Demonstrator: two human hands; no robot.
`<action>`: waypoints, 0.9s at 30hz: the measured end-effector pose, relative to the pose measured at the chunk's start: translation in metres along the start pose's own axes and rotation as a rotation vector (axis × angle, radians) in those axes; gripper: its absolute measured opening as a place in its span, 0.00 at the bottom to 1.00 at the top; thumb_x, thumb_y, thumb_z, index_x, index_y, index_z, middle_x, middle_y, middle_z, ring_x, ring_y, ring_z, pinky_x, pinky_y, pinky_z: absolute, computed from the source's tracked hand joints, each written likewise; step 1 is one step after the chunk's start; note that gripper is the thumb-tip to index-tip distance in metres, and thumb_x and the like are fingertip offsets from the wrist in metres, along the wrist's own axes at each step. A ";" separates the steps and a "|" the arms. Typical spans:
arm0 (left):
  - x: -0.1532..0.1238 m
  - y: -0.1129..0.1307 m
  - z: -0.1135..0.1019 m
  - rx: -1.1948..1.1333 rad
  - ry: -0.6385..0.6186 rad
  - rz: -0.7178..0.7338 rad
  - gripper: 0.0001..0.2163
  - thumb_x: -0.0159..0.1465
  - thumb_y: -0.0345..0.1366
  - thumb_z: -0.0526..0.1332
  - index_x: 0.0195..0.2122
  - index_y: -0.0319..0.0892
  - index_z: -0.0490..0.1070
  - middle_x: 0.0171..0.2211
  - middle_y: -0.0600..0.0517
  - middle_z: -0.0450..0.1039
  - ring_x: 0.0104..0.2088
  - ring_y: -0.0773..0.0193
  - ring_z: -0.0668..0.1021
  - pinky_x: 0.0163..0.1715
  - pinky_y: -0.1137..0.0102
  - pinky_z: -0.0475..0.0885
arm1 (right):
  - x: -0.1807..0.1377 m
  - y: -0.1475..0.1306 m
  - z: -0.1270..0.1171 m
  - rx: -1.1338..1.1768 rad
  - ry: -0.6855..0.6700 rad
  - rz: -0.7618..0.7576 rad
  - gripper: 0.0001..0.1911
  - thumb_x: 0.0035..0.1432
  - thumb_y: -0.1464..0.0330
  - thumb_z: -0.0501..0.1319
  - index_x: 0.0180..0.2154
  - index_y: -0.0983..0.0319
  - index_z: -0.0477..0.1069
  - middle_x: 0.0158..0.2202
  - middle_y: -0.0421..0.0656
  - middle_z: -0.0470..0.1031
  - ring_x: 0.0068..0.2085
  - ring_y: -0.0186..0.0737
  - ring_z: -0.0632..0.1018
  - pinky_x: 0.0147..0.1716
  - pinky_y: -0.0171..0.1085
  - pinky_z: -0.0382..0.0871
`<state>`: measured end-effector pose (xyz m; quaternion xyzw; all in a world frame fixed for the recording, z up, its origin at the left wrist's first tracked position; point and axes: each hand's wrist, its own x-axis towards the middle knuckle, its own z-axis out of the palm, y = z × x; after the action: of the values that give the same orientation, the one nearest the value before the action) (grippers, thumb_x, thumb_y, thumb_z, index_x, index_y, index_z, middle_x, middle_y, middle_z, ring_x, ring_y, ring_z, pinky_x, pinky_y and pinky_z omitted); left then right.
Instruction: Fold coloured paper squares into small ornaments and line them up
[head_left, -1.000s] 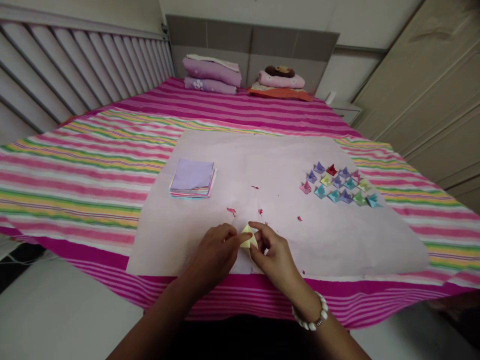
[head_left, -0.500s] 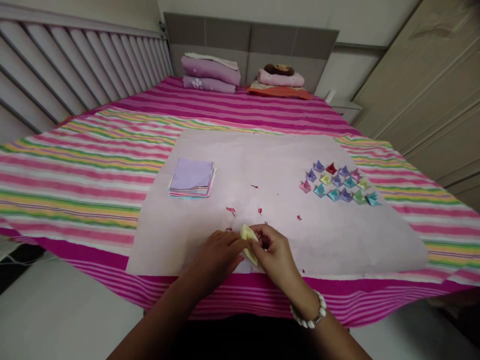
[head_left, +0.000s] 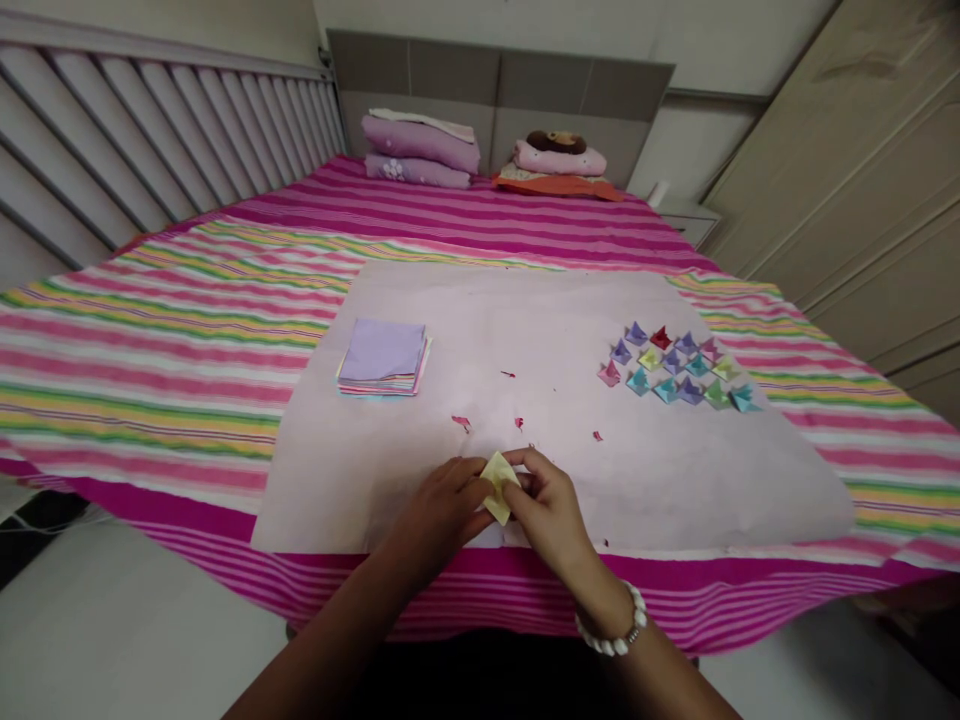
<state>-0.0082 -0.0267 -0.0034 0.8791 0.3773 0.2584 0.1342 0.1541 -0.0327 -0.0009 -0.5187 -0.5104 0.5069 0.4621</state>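
Note:
Both my hands meet near the front edge of a large pale pink paper sheet [head_left: 525, 340] spread on the bed. My left hand [head_left: 439, 510] and my right hand [head_left: 547, 510] pinch a small folded yellow paper piece [head_left: 498, 486] between their fingertips, just above the sheet. My right wrist wears a white bead bracelet [head_left: 615, 640]. A stack of coloured square papers [head_left: 384, 357], lilac on top, lies to the left on the sheet. To the right, several small folded paper shapes [head_left: 679, 367] in mixed colours sit in rows.
Small red paper scraps [head_left: 461, 422] lie scattered on the sheet ahead of my hands. The bed has a pink striped cover [head_left: 187, 330]. Folded bedding and pillows [head_left: 424, 150] sit by the headboard. A slatted rail [head_left: 150, 120] runs on the left, cabinets [head_left: 862, 170] on the right.
My hands have turned the yellow piece between the fingers: its point faced up, then it tilted, and now it shows as a flatter diamond. The hands stay in the same spot.

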 end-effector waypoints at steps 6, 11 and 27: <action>0.001 0.003 -0.001 -0.369 0.194 -0.163 0.02 0.63 0.30 0.60 0.33 0.42 0.71 0.39 0.50 0.74 0.39 0.64 0.77 0.39 0.70 0.72 | 0.001 -0.009 -0.009 0.105 -0.094 0.056 0.15 0.59 0.57 0.59 0.33 0.63 0.72 0.16 0.35 0.66 0.20 0.31 0.66 0.23 0.32 0.60; 0.005 0.010 -0.007 -0.633 0.220 -0.486 0.04 0.60 0.33 0.63 0.36 0.42 0.71 0.31 0.52 0.75 0.32 0.64 0.77 0.33 0.70 0.72 | -0.001 -0.007 -0.010 0.213 -0.156 0.042 0.19 0.54 0.54 0.64 0.39 0.62 0.73 0.18 0.34 0.65 0.21 0.30 0.66 0.23 0.31 0.60; 0.019 0.018 -0.020 -1.051 0.156 -0.653 0.12 0.57 0.43 0.64 0.24 0.39 0.74 0.17 0.56 0.68 0.23 0.67 0.71 0.26 0.71 0.67 | -0.004 -0.001 0.002 0.230 -0.230 0.104 0.15 0.49 0.58 0.69 0.24 0.63 0.71 0.22 0.39 0.76 0.17 0.27 0.65 0.18 0.30 0.57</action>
<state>0.0025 -0.0244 0.0281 0.5132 0.4578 0.4185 0.5932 0.1526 -0.0366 -0.0001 -0.4266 -0.4712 0.6411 0.4301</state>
